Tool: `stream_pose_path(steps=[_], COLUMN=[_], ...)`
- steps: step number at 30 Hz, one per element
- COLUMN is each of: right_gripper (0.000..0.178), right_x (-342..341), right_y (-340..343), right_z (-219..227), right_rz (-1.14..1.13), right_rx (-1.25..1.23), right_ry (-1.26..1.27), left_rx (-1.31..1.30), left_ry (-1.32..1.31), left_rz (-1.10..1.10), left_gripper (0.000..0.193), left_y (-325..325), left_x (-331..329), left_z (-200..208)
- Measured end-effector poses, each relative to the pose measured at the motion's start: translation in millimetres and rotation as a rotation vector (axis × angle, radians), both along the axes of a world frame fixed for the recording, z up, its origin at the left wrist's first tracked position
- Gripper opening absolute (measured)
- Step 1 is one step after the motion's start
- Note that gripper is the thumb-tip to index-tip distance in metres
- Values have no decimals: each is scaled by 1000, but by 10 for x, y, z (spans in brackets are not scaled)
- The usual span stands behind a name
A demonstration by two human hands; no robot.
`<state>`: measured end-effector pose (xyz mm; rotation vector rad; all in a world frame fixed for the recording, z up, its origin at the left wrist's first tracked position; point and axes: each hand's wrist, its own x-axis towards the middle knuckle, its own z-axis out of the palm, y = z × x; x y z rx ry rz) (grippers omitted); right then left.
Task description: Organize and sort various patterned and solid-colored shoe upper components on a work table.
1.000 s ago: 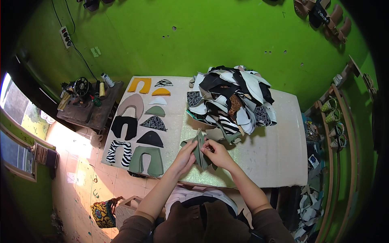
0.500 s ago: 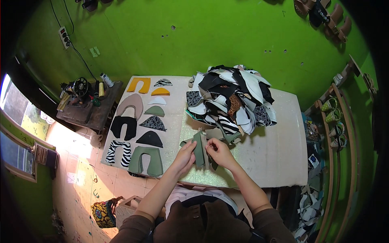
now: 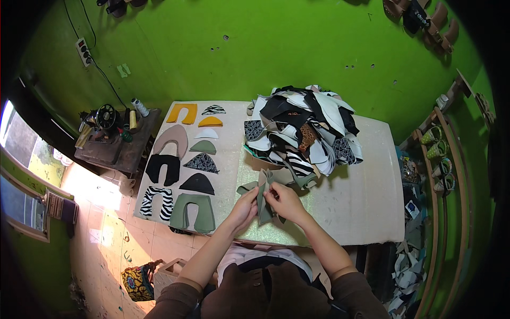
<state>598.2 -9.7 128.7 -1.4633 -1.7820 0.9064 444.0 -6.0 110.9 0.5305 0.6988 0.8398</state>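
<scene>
Over the front of the table, my left hand (image 3: 244,208) and my right hand (image 3: 285,202) are both closed on olive-green material pieces (image 3: 262,203). The pieces stand upright and folded between them, with a paler underside showing; how many there are I cannot tell. My right fingertips pinch the upper right part, while my left hand grips the left side. More green scraps (image 3: 303,178) lie just beyond, at the foot of a large heap of mixed offcuts (image 3: 308,135) in white, black, zebra and leopard patterns. Green U-shaped cut pieces (image 3: 184,213) lie left of my left hand.
Sorted stacks cover the table's (image 3: 226,159) left side: yellow U-shapes (image 3: 181,112), black U-shapes (image 3: 155,169), zebra U-shapes (image 3: 149,202) and several half-moons (image 3: 197,183). A sewing machine (image 3: 106,118) stands at far left. Shoe racks (image 3: 441,159) line the right wall.
The green pieces between my hands have been turned and folded closer together. My right hand has shifted slightly left, toward my left hand.
</scene>
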Motion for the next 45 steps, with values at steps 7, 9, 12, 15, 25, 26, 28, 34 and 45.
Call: stream_pose_path(steps=[7, 9, 12, 15, 25, 26, 28, 34, 45], right_gripper=[19, 18, 18, 19, 27, 27, 39, 32, 45], right_x=[-79, -105, -159, -180, -267, -277, -307, -565, -1193], right_y=[-49, -60, -87, -104, 32, 65, 132, 317, 187], right_z=[92, 62, 54, 46, 91, 106, 130, 112, -285], right_rz=[67, 77, 81, 100, 188, 193, 354, 684, 474], right_rx=[266, 358, 453, 439, 426, 428, 124, -594, -779], right_ry=[-218, -240, -263, -261, -28, -25, 112, 478, 1022], left_rx=[-106, -111, -147, -113, 457, 540, 648, 530, -88], left_ry=[-81, -94, -56, 105, 617, 646, 618, 556, 120], left_rz=[118, 129, 164, 118, -128, -233, -334, -278, 27], left_gripper=[30, 29, 28, 27, 26, 26, 27, 25, 31], left_y=[35, 25, 5, -48, -27, 2, 16, 91, 302], left_x=[-80, -88, -96, -116, -531, -632, -754, -1206, -2159], left_z=[-121, -111, -39, 130, 311, 329, 352, 539, 141])
